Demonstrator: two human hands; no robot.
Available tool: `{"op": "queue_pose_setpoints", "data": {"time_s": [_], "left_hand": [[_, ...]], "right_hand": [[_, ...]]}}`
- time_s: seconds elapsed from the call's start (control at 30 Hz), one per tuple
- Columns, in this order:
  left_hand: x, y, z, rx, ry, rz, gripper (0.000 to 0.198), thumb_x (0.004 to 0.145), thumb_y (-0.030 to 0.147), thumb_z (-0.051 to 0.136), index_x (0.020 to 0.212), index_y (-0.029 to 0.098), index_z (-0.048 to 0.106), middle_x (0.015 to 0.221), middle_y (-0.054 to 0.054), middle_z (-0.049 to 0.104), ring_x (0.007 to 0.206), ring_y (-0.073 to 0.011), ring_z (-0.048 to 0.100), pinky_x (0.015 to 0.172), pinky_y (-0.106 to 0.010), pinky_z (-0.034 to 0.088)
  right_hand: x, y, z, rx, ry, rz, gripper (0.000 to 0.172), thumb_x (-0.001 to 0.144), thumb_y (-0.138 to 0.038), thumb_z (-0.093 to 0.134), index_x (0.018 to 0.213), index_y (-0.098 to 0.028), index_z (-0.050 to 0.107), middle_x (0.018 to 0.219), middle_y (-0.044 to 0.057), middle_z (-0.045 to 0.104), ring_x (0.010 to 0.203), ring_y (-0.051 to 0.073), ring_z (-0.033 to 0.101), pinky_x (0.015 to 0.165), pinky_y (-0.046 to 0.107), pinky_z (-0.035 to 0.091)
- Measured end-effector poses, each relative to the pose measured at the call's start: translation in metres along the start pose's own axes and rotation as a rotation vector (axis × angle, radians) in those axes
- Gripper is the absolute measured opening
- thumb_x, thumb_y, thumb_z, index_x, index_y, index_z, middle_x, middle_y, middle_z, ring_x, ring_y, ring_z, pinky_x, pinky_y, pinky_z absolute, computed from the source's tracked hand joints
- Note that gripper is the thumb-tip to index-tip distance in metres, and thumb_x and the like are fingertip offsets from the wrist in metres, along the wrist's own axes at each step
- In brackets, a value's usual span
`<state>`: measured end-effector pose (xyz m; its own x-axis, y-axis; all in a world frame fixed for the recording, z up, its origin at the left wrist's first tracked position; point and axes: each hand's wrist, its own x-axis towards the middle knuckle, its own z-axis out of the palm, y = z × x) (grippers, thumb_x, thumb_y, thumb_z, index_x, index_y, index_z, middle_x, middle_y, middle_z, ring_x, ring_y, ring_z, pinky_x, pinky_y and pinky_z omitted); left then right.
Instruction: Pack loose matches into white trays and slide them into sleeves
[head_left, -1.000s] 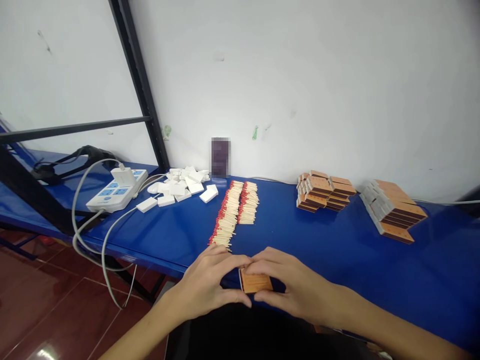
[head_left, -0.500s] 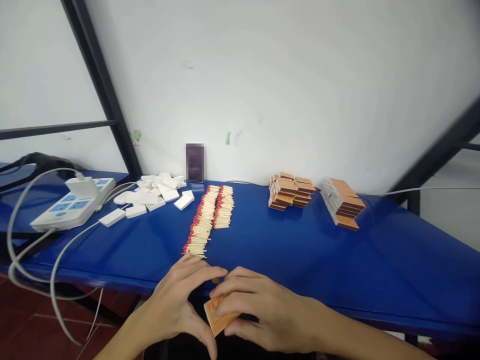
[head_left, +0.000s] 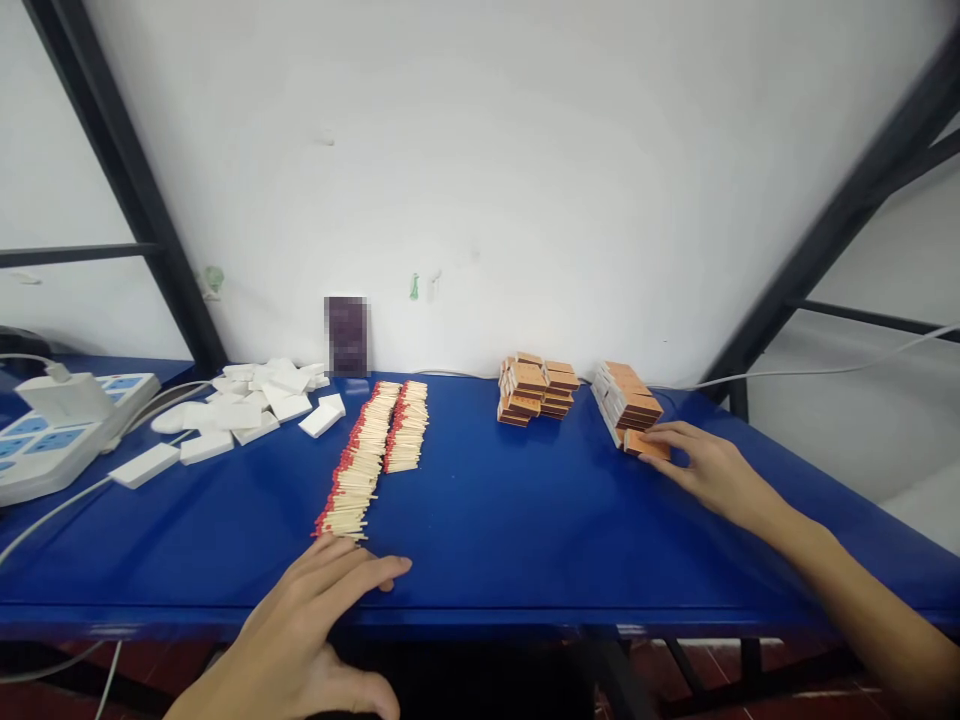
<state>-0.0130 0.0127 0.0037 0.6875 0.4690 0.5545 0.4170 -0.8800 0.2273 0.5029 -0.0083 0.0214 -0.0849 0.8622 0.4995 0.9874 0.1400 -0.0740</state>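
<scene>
right hand moved rightward, gripping one matchbox — two match rows.

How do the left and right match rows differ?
The left row is longer; the right row is shorter. The left row's near end lies by the left hand; the right row stops farther from it. Both have red heads toward the left.

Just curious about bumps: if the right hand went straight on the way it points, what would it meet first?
Beyond the matchbox between its fingers, the right hand would probably meet the neat stack, though depth is unclear.
</scene>
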Motion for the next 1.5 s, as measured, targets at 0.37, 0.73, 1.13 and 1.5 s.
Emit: {"op": "queue_pose_setpoints", "data": {"time_s": [0.37, 0.73, 1.13, 1.5], "left_hand": [[0.002, 0.002, -0.001, 0.005, 0.081, 0.033, 0.072, 0.063, 0.080, 0.067, 0.118, 0.034, 0.065, 0.096, -0.001, 0.076, 0.083, -0.0223, 0.070, 0.080, -0.029, 0.057], [0.041, -0.077, -0.063, 0.298, 0.046, -0.449, 0.037, 0.096, 0.048, 0.043, 0.108, 0.021, 0.066, 0.109, -0.008, 0.069, 0.097, -0.0254, 0.063, 0.089, -0.037, 0.049], [0.068, -0.142, -0.030, 0.524, -0.137, -0.465, 0.037, 0.089, 0.042, 0.050, 0.111, 0.015, 0.065, 0.107, -0.016, 0.069, 0.105, -0.0364, 0.057, 0.089, -0.047, 0.043], [0.045, -0.056, -0.049, -0.020, 0.182, -0.446, 0.019, 0.097, 0.041, 0.046, 0.102, 0.023, 0.043, 0.092, -0.001, 0.054, 0.075, -0.0149, 0.052, 0.069, -0.027, 0.044]], "right_hand": [[0.007, 0.008, 0.014, -0.144, -0.001, -0.041, 0.040, 0.094, -0.047, 0.044, 0.101, -0.021, 0.073, 0.104, 0.012, 0.070, 0.097, 0.029, 0.064, 0.088, 0.047, 0.053], [0.033, -0.060, 0.014, 0.031, 0.075, -0.115, 0.027, 0.095, -0.034, 0.048, 0.110, -0.019, 0.066, 0.108, 0.013, 0.069, 0.085, 0.026, 0.068, 0.078, 0.040, 0.055], [0.105, -0.087, 0.037, -0.018, 0.087, -0.173, 0.048, 0.093, -0.045, 0.047, 0.132, -0.018, 0.055, 0.129, 0.016, 0.054, 0.115, 0.034, 0.056, 0.093, 0.048, 0.050], [0.126, -0.093, 0.049, -0.066, 0.177, -0.407, 0.026, 0.094, -0.021, 0.047, 0.112, -0.020, 0.065, 0.104, 0.009, 0.073, 0.094, 0.027, 0.065, 0.085, 0.044, 0.049]]}}
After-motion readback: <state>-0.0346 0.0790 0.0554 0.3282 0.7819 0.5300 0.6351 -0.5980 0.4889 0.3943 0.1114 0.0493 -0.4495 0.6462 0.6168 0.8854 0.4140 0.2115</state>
